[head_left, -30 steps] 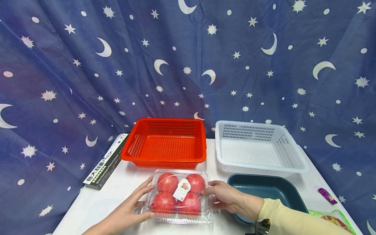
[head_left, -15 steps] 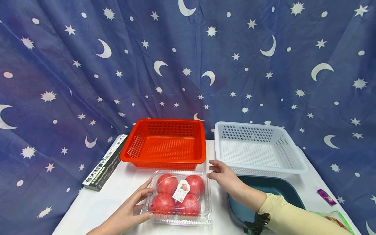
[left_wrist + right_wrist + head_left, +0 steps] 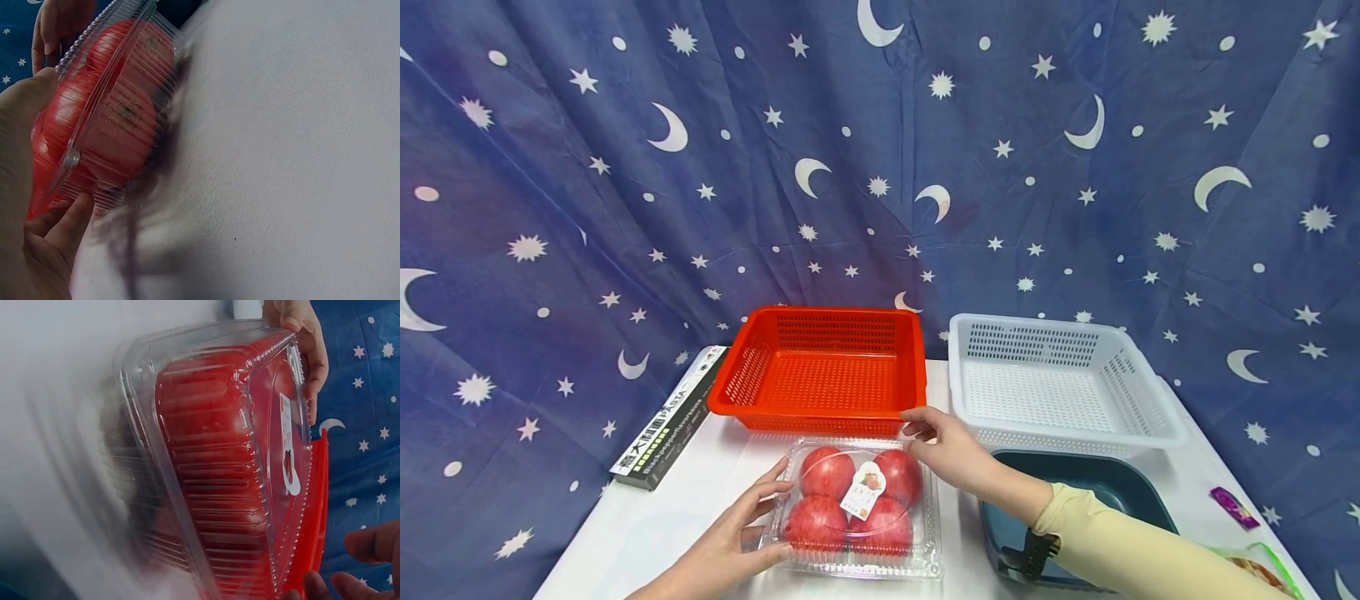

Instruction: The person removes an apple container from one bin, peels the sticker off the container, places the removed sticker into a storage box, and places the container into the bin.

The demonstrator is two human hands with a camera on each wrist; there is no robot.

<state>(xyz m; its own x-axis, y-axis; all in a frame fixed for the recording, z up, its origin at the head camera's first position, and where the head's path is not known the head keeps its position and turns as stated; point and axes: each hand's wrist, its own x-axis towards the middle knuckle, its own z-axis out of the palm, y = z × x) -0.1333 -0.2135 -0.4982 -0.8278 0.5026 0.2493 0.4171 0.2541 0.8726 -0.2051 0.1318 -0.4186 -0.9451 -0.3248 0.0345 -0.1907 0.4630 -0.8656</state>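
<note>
A clear plastic clamshell box point(image 3: 931, 533) with several round red fruits point(image 3: 827, 472) lies on the white table, lid down, a white label point(image 3: 863, 492) on top. My left hand point(image 3: 730, 533) holds the box along its left side, thumb toward the near corner and fingers toward the far one. In the left wrist view the thumb and fingers span that side wall. Over the far right corner of the box hovers my right hand point(image 3: 951, 454), fingers loosely bent. The right wrist view shows its fingertips point(image 3: 365, 544) apart from the lid, holding nothing.
A red basket point(image 3: 827, 412) stands right behind the box, a white basket point(image 3: 1067, 429) to its right. My right forearm crosses a dark teal basin point(image 3: 1075, 471). A pasta box point(image 3: 670, 421) lies at left; a purple packet point(image 3: 1234, 507) and a green-edged bag point(image 3: 1262, 560) at right.
My right hand has let go of the box's right side, risen, and moved forward and left to its far right corner. My left hand and the box have stayed in place.
</note>
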